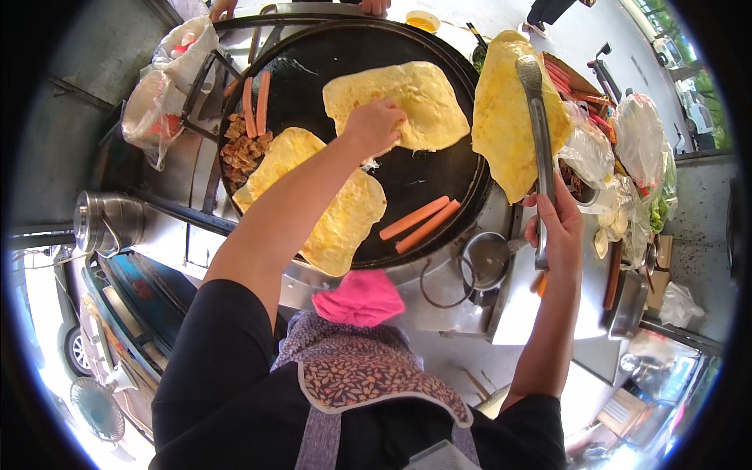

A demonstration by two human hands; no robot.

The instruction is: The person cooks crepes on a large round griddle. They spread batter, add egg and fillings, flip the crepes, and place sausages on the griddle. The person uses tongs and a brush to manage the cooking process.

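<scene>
My left hand (pixel 376 126) is on the near edge of a flatbread (pixel 420 106) on the round black griddle (pixel 423 176), its fingers bent and pinched at the dough. In my right hand (pixel 555 223) are metal tongs (pixel 539 135), which lie against a yellow egg-coated flatbread (pixel 505 117) held up right of the griddle. Another egg-coated flatbread (pixel 346 217) lies partly under my left forearm and overhangs the griddle's near edge. Two sausages (pixel 414 217) lie at the near right, two more sausages (pixel 263 104) at the left, beside browned meat pieces (pixel 244 150).
A pink cloth (pixel 359 298) hangs at the near edge. Right of it stands a metal pot (pixel 487 258). Bagged food (pixel 640 138) crowds the right side, and lined containers (pixel 150 106) the left. A bowl of yellow liquid (pixel 423 22) stands beyond the griddle, near another person's hand (pixel 375 6).
</scene>
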